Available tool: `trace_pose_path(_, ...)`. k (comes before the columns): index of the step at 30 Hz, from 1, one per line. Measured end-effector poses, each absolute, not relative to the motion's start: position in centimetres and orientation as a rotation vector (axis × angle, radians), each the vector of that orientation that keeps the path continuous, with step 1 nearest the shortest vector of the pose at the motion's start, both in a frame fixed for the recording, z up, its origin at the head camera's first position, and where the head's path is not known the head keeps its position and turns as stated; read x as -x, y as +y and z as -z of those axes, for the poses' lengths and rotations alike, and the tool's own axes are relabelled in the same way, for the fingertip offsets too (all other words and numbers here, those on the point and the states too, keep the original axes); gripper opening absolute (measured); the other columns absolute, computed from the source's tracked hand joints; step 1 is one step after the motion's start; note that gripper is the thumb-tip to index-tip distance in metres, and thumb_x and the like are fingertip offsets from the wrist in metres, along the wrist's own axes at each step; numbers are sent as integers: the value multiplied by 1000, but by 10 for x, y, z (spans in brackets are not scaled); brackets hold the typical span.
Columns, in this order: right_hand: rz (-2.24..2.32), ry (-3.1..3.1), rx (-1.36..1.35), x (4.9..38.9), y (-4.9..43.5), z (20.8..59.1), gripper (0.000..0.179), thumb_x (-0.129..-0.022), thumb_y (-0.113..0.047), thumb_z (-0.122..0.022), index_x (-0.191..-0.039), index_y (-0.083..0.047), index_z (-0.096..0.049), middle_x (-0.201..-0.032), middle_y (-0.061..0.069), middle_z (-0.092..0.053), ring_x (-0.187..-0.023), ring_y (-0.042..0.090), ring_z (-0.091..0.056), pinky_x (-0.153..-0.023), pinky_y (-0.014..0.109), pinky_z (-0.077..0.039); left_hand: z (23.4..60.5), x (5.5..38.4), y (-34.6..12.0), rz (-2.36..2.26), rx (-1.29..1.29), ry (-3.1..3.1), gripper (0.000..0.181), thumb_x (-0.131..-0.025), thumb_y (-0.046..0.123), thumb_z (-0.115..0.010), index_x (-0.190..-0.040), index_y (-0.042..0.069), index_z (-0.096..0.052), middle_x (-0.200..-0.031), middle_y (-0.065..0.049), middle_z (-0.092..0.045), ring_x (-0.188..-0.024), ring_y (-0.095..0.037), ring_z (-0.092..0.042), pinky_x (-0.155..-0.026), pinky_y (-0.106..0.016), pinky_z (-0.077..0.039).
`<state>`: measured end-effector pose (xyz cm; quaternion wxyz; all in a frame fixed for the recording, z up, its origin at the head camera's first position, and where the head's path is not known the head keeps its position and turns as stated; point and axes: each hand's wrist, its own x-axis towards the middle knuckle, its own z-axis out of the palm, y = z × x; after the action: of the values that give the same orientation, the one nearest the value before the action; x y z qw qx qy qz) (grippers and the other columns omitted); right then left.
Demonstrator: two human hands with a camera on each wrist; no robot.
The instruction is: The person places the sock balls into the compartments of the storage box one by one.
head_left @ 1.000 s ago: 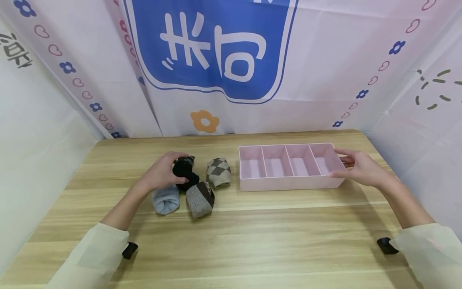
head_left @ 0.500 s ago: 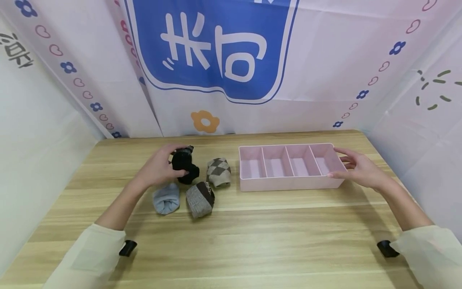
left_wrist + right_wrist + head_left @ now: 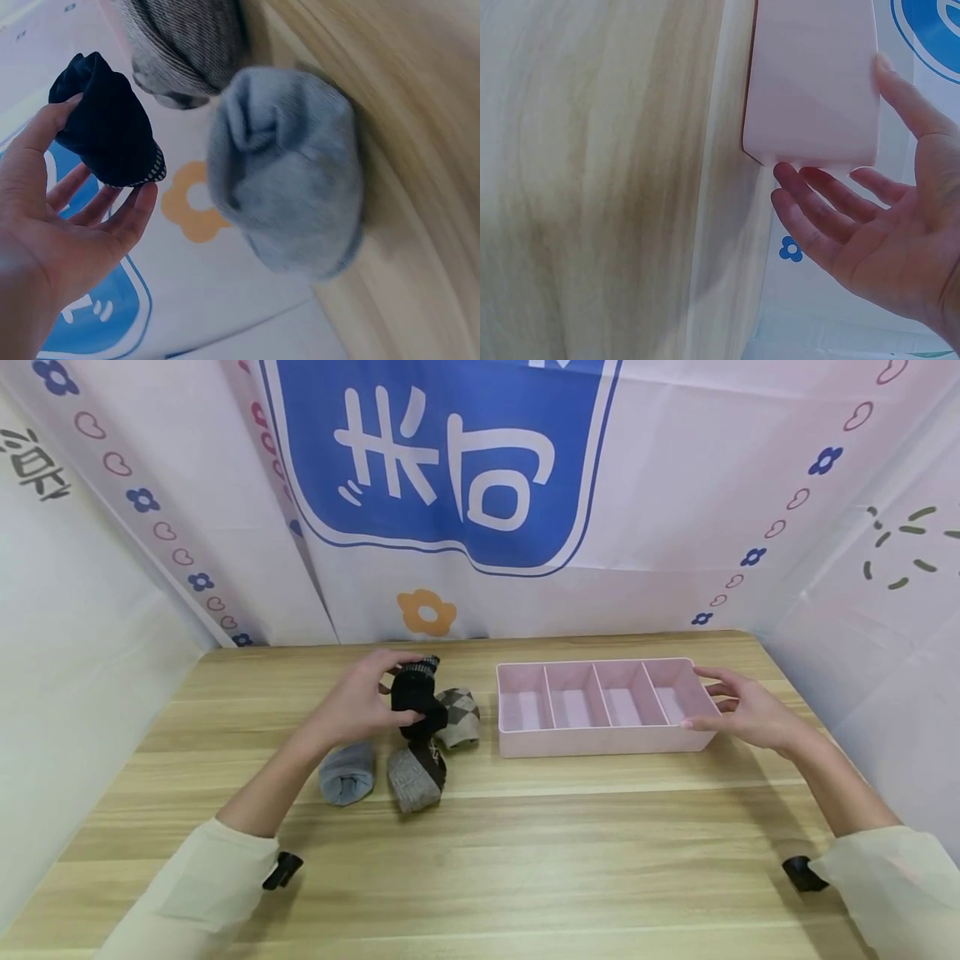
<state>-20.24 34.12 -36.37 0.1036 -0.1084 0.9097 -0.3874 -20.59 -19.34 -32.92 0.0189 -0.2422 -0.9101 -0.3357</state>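
Note:
My left hand (image 3: 360, 700) pinches a black rolled sock (image 3: 417, 697) with a striped cuff, held up off the table between thumb and fingers. In the left wrist view, the black sock (image 3: 109, 120) hangs in the fingertips of my left hand (image 3: 75, 225). Below the hand lies a light blue rolled sock (image 3: 347, 774). Beside it is a grey and dark brown sock (image 3: 415, 777), and an argyle sock (image 3: 461, 718) is partly hidden behind the black one. My right hand (image 3: 753, 712) holds the right end of a pink divided box (image 3: 607, 740), thumb at the rim.
The box stands on the wooden table (image 3: 525, 860), its several compartments showing bare floors. A white printed cloth (image 3: 652, 527) hangs behind the table's far edge, with more cloth at both sides. A black strap piece shows at each sleeve cuff.
The left hand has lifted the black sock from among the other socks, then carried it to the right, over the argyle sock's edge. The right hand and box stay put.

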Motion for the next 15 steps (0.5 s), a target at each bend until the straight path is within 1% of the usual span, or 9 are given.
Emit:
trace_pose_path(5, 1132, 2682, 316, 204, 341, 364, 90, -92, -16, -79, -159, 9, -24, -139, 40, -52, -122, 52, -58, -81, 13, -48, 326, 206, -182, 1037, 805, -2794, 80, -76, 13, -90, -147, 3, -54, -146, -17, -56, -123, -36, -54, -92, -52, -57)
trace_pose_path(15, 1132, 2685, 316, 203, 340, 362, 91, -91, -17, -79, -159, 9, -23, -139, 40, -52, -121, 52, -60, -81, 14, -48, 319, 204, -153, 1110, 872, -2766, 78, -77, 12, -89, -146, 4, -55, -144, -16, -57, -122, -34, -54, -92, -51, -57)
